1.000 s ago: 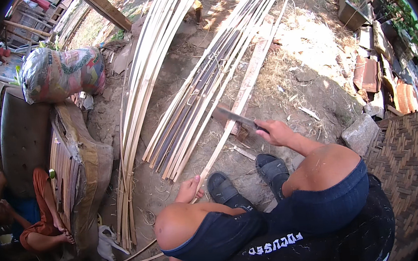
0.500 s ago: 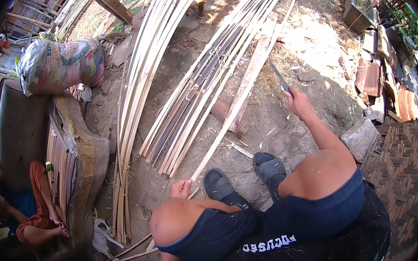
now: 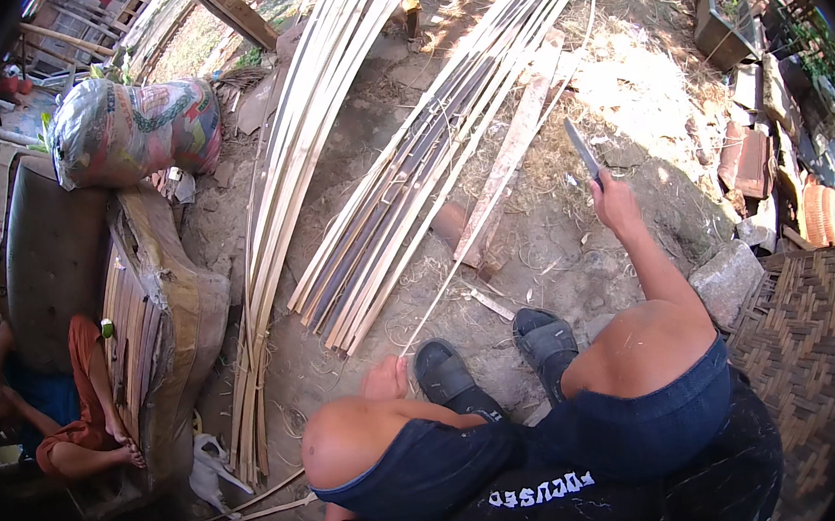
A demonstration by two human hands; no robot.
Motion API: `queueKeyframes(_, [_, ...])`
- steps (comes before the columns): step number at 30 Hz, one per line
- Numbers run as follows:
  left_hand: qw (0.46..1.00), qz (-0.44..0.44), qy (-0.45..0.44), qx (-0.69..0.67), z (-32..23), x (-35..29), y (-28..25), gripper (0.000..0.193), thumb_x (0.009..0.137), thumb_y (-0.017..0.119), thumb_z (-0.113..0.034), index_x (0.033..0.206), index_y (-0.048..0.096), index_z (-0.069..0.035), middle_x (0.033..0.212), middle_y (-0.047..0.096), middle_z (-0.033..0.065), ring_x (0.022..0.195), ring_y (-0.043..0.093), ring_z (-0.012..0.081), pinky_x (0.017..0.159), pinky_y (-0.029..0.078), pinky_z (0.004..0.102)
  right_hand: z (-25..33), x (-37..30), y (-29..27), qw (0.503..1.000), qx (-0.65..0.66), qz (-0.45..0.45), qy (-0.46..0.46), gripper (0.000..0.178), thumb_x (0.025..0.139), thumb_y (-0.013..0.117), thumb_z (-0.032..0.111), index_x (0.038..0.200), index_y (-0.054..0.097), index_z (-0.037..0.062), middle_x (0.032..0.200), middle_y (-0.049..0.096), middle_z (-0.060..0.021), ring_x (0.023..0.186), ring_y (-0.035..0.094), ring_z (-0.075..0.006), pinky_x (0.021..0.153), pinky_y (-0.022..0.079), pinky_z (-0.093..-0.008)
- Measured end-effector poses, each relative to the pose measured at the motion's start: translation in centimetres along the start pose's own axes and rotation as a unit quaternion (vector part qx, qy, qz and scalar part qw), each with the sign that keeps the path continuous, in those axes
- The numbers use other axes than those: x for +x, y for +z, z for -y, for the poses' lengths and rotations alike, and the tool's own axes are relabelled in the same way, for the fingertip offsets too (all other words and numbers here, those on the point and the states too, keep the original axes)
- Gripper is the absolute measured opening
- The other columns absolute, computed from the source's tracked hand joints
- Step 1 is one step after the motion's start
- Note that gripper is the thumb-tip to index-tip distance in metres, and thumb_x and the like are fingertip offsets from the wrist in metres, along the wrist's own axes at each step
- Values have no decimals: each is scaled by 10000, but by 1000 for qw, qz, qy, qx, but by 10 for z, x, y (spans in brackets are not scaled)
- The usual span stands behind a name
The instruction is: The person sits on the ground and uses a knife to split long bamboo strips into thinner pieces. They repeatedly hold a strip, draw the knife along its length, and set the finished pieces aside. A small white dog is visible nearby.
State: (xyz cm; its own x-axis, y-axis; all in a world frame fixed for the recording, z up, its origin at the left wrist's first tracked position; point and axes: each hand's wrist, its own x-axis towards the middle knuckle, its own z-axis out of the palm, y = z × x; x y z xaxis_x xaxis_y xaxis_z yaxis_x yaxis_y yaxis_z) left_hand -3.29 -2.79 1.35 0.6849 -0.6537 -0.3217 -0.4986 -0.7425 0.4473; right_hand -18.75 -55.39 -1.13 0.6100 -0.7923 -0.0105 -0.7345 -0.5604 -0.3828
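Observation:
My left hand (image 3: 385, 377), beside my left knee, is closed on the near end of a long, thin bamboo strip (image 3: 434, 305). The strip slants away to the upper right, its narrow edge showing, over a reddish-brown board (image 3: 507, 176) on the ground. Out to the right, my right hand (image 3: 614, 203) grips the handle of a knife (image 3: 582, 148). Its blade points forward and slightly left, apart from the strip. To the left of the strip lies a bundle of pale and dark bamboo strips (image 3: 375, 239).
Another bundle of pale strips (image 3: 291, 142) lies farther left. A cat (image 3: 213, 471) is near its lower end. Beyond are a worn couch (image 3: 183, 283), a stuffed sack (image 3: 136, 130) and a seated person (image 3: 85, 413). At right are a rock (image 3: 727, 281) and woven matting (image 3: 808, 343).
The held strip has turned from its broad face to its narrow edge as my left hand rolled over. The knife has shifted a little right. The whole view has slid slightly.

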Motion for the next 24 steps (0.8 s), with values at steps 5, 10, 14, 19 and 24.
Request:
queueKeyframes(5, [950, 140, -79, -269, -8, 26, 1, 471, 1052, 418, -399, 873, 623, -13, 626, 596, 113, 490, 566, 234, 474, 446, 373, 62, -43, -7, 981, 122, 96, -115, 327, 979, 566, 291, 1228, 581, 80, 805, 672, -238, 770, 660, -455, 692, 527, -528])
queueKeyframes(10, [850, 272, -217, -395, -13, 40, -17, 521, 1060, 408, -438, 854, 615, -7, 570, 493, 4, 448, 458, 87, 405, 372, 265, 123, -151, 9, 867, 23, 293, -403, 464, 991, 527, 456, 1329, 552, 140, 944, 656, -252, 776, 667, -440, 712, 550, -506])
queueKeyframes(14, [838, 282, -206, -420, 9, 14, -15, 530, 1048, 434, -467, 860, 620, -8, 580, 515, 7, 453, 460, 77, 413, 367, 252, 69, -90, 39, 970, 118, 120, -174, 438, 982, 543, 447, 1310, 586, 159, 842, 644, -223, 749, 665, -428, 697, 552, -502])
queueKeyframes(19, [867, 259, -197, -377, 8, 25, -8, 514, 1033, 481, -473, 879, 643, -10, 590, 544, 12, 480, 502, 79, 463, 401, 246, 80, -97, 30, 937, 80, 152, -304, 400, 973, 567, 380, 1303, 593, 155, 816, 660, -226, 755, 663, -428, 689, 546, -508])
queueKeyframes(24, [841, 253, -232, -417, 17, 7, -9, 470, 1024, 534, -417, 867, 661, 7, 606, 563, 18, 498, 524, 91, 468, 412, 261, 49, -66, 34, 973, 125, 106, -165, 362, 981, 555, 338, 1289, 584, 151, 836, 675, -214, 755, 669, -411, 685, 551, -487])
